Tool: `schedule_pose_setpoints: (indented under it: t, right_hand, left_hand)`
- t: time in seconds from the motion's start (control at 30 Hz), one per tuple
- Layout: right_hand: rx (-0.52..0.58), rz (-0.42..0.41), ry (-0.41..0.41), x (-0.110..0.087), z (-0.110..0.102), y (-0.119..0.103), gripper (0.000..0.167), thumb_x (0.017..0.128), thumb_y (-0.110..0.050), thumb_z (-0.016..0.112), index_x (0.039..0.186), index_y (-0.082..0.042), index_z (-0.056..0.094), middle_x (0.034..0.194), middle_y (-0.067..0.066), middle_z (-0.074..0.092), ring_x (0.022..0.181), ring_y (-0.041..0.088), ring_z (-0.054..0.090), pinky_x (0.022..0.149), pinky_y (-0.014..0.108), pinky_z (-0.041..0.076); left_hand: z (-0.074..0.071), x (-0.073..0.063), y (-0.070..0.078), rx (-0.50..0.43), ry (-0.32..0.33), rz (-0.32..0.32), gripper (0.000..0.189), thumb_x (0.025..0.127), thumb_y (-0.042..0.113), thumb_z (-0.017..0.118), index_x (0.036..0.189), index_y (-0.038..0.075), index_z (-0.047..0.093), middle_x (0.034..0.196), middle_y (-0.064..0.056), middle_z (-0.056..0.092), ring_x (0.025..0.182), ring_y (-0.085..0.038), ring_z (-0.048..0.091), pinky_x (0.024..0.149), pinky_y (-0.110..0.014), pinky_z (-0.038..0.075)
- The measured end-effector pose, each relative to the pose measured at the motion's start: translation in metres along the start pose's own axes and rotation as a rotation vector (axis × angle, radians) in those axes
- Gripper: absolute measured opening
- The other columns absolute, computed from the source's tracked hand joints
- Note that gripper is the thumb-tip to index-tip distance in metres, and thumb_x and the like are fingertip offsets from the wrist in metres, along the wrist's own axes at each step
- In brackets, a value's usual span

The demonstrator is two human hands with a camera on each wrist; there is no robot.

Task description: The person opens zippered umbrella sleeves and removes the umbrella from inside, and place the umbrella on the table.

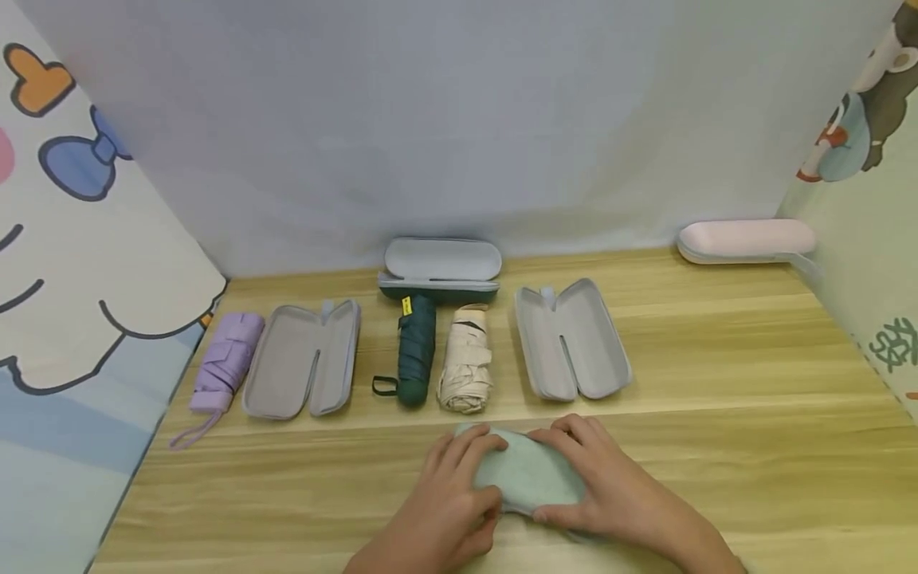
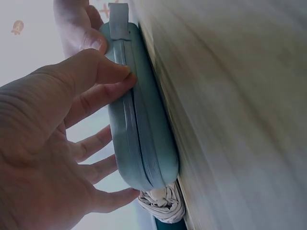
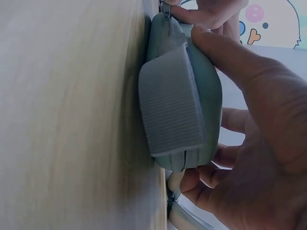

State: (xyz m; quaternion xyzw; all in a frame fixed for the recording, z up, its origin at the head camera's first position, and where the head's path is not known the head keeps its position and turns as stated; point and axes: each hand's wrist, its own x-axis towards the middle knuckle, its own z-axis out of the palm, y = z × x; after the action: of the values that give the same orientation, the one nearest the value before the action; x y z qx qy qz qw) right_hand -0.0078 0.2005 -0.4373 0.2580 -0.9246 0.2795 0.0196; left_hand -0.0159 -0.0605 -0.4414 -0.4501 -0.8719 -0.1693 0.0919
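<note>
A mint green zip case point(image 1: 534, 472) lies on the table near the front edge, between both hands. My left hand point(image 1: 453, 498) pinches the zipper point(image 2: 128, 79) on its side between thumb and forefinger, while the other fingers spread over the case. A metal zipper slider point(image 3: 166, 9) shows close to those fingers in the right wrist view. My right hand point(image 1: 610, 478) grips the right part of the case, thumb on the near side and fingers over the far side. A grey fabric strap point(image 3: 170, 103) sticks out from the case's end.
Beyond the hands lie a dark green folded umbrella point(image 1: 417, 351) and a beige one point(image 1: 468, 363). Opened cases stand left point(image 1: 276, 363), right point(image 1: 595, 351) and behind point(image 1: 441, 259). A lavender umbrella point(image 1: 228, 355) is far left; a pink case point(image 1: 746, 239) sits back right.
</note>
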Motion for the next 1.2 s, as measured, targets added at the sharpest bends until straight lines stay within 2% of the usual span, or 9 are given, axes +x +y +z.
schedule_pose_setpoints:
  t: [0.23, 0.43, 0.53, 0.67, 0.77, 1.03, 1.2]
  right_hand:
    - [0.008, 0.005, 0.001, 0.002, 0.001, 0.001, 0.074, 0.079, -0.059, 0.085, 0.139, -0.022, 0.062, 0.115, -0.011, 0.053, 0.106, 0.009, 0.047, 0.085, 0.028, 0.047]
    - [0.008, 0.013, 0.006, 0.002, 0.003, -0.001, 0.073, 0.080, -0.060, 0.084, 0.139, -0.024, 0.062, 0.116, -0.012, 0.053, 0.106, 0.008, 0.047, 0.084, 0.027, 0.046]
    - [0.028, 0.016, -0.040, 0.001, -0.002, 0.001, 0.074, 0.082, -0.060, 0.082, 0.142, -0.024, 0.060, 0.120, -0.010, 0.053, 0.108, 0.009, 0.047, 0.086, 0.027, 0.047]
    - [0.110, 0.032, -0.160, -0.004, -0.017, 0.006, 0.079, 0.084, -0.057, 0.082, 0.150, -0.027, 0.052, 0.132, -0.009, 0.050, 0.117, 0.010, 0.046, 0.092, 0.028, 0.050]
    - [0.144, 0.031, -0.219, -0.008, -0.027, 0.011, 0.083, 0.083, -0.053, 0.084, 0.154, -0.029, 0.048, 0.140, -0.009, 0.047, 0.123, 0.010, 0.047, 0.097, 0.031, 0.052]
    - [0.126, -0.005, -0.213, -0.011, -0.031, 0.016, 0.086, 0.081, -0.056, 0.083, 0.154, -0.026, 0.050, 0.142, -0.007, 0.051, 0.126, 0.012, 0.050, 0.101, 0.036, 0.052]
    - [0.133, -0.005, -0.215, -0.010, -0.030, 0.017, 0.086, 0.081, -0.061, 0.079, 0.155, -0.026, 0.049, 0.143, -0.006, 0.050, 0.128, 0.015, 0.050, 0.101, 0.036, 0.052]
  left_hand:
    - [0.002, 0.007, 0.005, 0.048, -0.002, 0.071, 0.019, 0.077, 0.019, 0.083, 0.072, 0.023, 0.065, 0.138, -0.007, 0.057, 0.135, -0.032, 0.055, 0.106, -0.058, 0.052]
    - [0.002, 0.009, 0.009, 0.074, -0.022, 0.069, 0.016, 0.078, 0.019, 0.082, 0.073, 0.022, 0.067, 0.138, -0.006, 0.057, 0.135, -0.032, 0.055, 0.107, -0.059, 0.051]
    - [0.002, 0.010, 0.011, 0.069, -0.029, 0.064, 0.015, 0.078, 0.020, 0.081, 0.073, 0.023, 0.067, 0.138, -0.005, 0.057, 0.136, -0.032, 0.055, 0.107, -0.060, 0.050]
    - [0.002, 0.011, 0.011, 0.063, -0.034, 0.059, 0.015, 0.079, 0.020, 0.081, 0.073, 0.023, 0.067, 0.138, -0.005, 0.057, 0.136, -0.034, 0.055, 0.106, -0.061, 0.051]
    - [0.002, 0.010, 0.012, 0.058, -0.040, 0.050, 0.015, 0.081, 0.020, 0.080, 0.074, 0.023, 0.067, 0.139, -0.006, 0.057, 0.137, -0.034, 0.054, 0.106, -0.061, 0.050]
    - [0.000, 0.013, 0.013, 0.042, -0.050, 0.059, 0.016, 0.081, 0.020, 0.081, 0.073, 0.022, 0.068, 0.138, -0.006, 0.058, 0.137, -0.037, 0.055, 0.103, -0.063, 0.052]
    - [0.003, 0.015, 0.015, 0.006, -0.006, 0.070, 0.018, 0.079, 0.016, 0.083, 0.070, 0.021, 0.068, 0.136, -0.008, 0.058, 0.137, -0.040, 0.055, 0.097, -0.070, 0.052]
